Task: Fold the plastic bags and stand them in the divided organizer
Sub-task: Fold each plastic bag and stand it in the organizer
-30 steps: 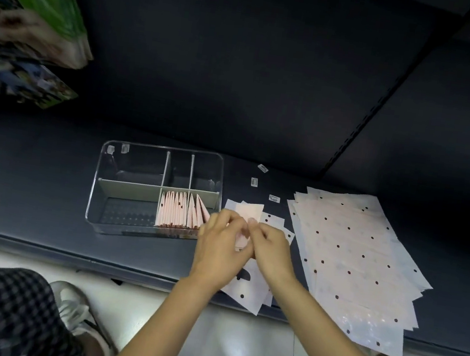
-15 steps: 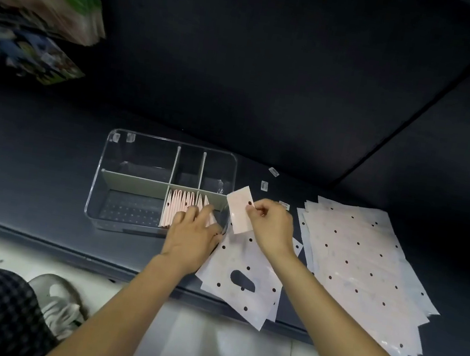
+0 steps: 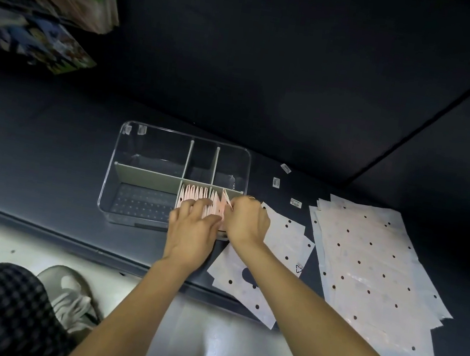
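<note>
- Folded bag [image 3: 226, 204] sits at the right end of the upright row [image 3: 197, 198] in the organizer [image 3: 152, 150], centre frame, under the right hand [image 3: 247, 220], which pinches it.
- Left hand [image 3: 192, 229] lies flat, fingers straight, pressing the row leftward.
- Unfolded bags [image 3: 368, 258] lie on the table [image 3: 34, 147], right of frame.

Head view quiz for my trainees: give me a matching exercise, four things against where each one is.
Things:
1. folded bags
2. flat bag stack
3. small labels
4. left hand

Places:
A. loose on the surface behind the flat bags
B. standing in the organizer's near right compartment
C. far right of the surface
D. resting on the folded bags

Pairs: 1-B, 2-C, 3-A, 4-D
</note>
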